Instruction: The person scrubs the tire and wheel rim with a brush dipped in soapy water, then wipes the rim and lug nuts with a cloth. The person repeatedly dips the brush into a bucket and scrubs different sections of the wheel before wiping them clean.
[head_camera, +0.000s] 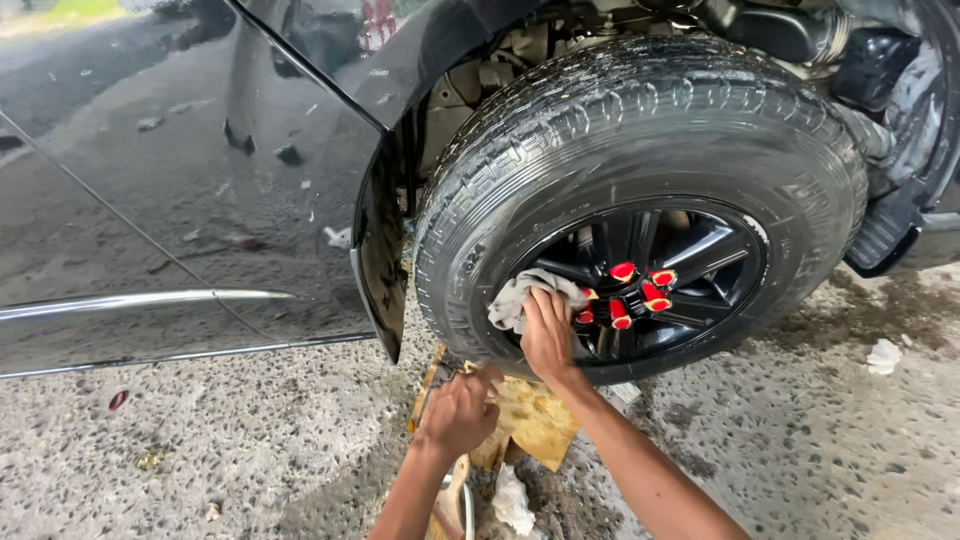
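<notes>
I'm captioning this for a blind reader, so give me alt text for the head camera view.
A person's right hand presses a white cloth against the black wheel of a dark car, beside red lug nuts. The left hand rests by a worn yellowish board under the tyre, on speckled concrete floor.

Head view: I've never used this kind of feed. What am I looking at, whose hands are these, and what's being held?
One camera, worn on a person's head, looks down at their own two bare hands. They are low beside a dark car's wheel: black tyre, black rim with red lug nuts. The right hand presses a white rag against the rim. The left hand, fingers curled, rests by a yellowish board on the concrete ground under the tyre; whether it grips anything, I cannot tell. Another crumpled white rag lies below.
</notes>
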